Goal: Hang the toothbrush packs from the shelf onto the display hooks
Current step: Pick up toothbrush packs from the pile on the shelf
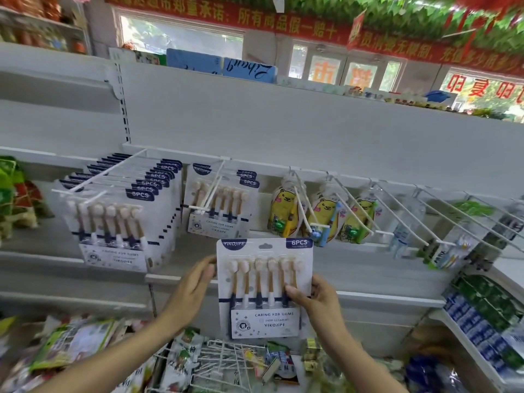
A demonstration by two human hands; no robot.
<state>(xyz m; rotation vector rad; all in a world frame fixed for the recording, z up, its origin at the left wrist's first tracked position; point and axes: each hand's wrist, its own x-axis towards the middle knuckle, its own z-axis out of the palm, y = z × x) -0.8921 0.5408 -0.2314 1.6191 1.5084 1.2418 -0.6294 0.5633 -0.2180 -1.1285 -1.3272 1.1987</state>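
White pack (pixel 265 287) between both hands

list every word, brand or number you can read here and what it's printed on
"YIKOJIFE", "6PCS", "CARING FOR GUMS": held toothbrush pack, gripped by left hand and right hand
"6PCS": packs on the left hook
"YIKOJIFE", "CARING FOR GUMS": packs on the middle hook
Red banner: Chinese characters, not transcribed
Other packaging: too blurred
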